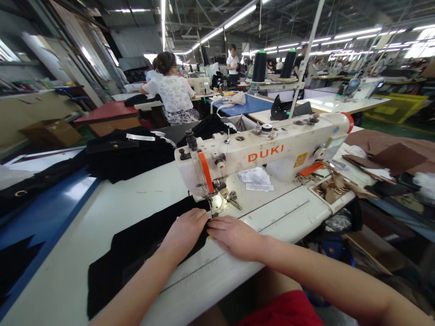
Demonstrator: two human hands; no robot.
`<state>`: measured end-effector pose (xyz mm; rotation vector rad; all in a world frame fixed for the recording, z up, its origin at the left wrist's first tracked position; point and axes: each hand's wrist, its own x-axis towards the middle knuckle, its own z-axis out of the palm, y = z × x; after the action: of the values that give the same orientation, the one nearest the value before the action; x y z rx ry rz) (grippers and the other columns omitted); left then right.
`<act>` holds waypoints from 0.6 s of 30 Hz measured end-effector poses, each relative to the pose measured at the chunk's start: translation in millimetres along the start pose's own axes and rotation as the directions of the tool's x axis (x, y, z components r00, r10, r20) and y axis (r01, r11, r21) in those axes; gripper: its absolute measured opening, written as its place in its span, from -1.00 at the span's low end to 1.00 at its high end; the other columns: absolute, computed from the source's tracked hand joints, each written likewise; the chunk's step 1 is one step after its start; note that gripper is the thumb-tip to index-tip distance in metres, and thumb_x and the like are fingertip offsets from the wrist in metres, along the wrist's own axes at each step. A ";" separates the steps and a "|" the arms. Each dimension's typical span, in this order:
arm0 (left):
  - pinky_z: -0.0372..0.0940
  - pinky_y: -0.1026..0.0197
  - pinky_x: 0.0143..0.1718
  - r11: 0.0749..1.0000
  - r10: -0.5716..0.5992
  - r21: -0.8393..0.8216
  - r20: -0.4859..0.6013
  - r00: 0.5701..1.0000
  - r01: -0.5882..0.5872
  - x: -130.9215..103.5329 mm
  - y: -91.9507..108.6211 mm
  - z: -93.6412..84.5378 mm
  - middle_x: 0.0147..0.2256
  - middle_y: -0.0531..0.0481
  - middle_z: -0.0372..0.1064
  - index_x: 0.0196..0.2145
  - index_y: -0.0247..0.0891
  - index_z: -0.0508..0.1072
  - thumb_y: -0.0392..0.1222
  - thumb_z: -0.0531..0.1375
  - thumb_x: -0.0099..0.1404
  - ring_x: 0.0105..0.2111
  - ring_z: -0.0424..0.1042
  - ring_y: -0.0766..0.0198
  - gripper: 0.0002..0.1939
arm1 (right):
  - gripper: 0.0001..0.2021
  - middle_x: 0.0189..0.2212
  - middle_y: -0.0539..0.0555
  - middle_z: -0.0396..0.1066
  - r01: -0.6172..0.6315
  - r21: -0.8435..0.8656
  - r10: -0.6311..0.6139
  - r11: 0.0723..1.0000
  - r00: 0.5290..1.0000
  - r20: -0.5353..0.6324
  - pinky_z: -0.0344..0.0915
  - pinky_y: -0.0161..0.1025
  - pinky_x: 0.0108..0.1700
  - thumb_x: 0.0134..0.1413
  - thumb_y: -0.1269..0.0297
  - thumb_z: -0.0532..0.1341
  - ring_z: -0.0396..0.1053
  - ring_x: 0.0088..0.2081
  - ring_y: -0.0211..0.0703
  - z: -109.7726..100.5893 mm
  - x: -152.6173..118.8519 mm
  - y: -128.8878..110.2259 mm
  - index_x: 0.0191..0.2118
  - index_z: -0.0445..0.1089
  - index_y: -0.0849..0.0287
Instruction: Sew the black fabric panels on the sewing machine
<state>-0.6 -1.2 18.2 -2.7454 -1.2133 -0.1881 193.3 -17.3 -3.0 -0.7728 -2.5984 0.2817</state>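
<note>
A white sewing machine (238, 156) stands on the pale work table, its needle area lit by a small lamp. Black fabric (136, 240) lies on the table to the left of the needle, one edge reaching the presser foot. My left hand (186, 231) rests flat on this fabric, fingers stretched toward the foot. On the fabric's right edge, just in front of the needle, lies my right hand (234, 235) with its fingers extended and fingertips close to the left ones. A small yellow bit shows under the right fingers.
Black pieces (129, 151) are heaped behind on the left. White labels (256, 179) lie under the machine arm. A tray of metal parts (329, 190) sits at the right. A person (175, 95) sits ahead, back turned.
</note>
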 end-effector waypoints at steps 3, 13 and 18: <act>0.36 0.10 -0.20 0.999 0.035 0.006 -0.037 0.999 -0.035 -1.3 -2.6 1.9 -0.33 -0.08 0.39 -0.34 -0.29 0.39 -0.48 0.03 0.27 -0.28 0.40 0.14 -0.80 | -0.71 0.07 0.23 0.39 0.011 -0.006 -0.011 1.000 1.000 0.003 0.20 -0.14 0.21 0.31 0.38 0.07 0.28 0.14 -0.08 0.0 -1.4 -0.4 0.04 0.41 0.33; 0.38 0.11 -0.20 1.000 0.022 0.015 -0.112 0.993 -0.020 -3.1 -5.5 9.0 -0.30 -0.10 0.40 -0.33 -0.29 0.38 -0.49 -0.03 0.26 -0.25 0.41 0.14 -0.76 | -0.72 0.07 0.24 0.40 0.023 -0.032 -0.023 0.999 1.000 -0.009 0.22 -0.10 0.19 0.32 0.37 0.06 0.27 0.15 -0.06 3.8 -5.2 -0.6 0.03 0.39 0.30; 0.37 0.10 -0.18 0.999 0.042 -0.011 -0.159 0.986 -0.044 -2.7 -6.0 9.5 -0.30 -0.10 0.42 -0.30 -0.28 0.40 -0.47 -0.02 0.28 -0.25 0.41 0.13 -0.76 | -0.71 0.08 0.20 0.39 0.035 -0.057 -0.036 0.998 0.999 -0.020 0.21 -0.12 0.18 0.33 0.34 0.03 0.28 0.13 -0.05 5.7 -5.8 1.3 0.04 0.38 0.28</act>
<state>-6.3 2.5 8.9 -2.7059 -1.1149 -0.4046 195.9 -19.9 -10.5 -0.7442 -2.6077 0.1892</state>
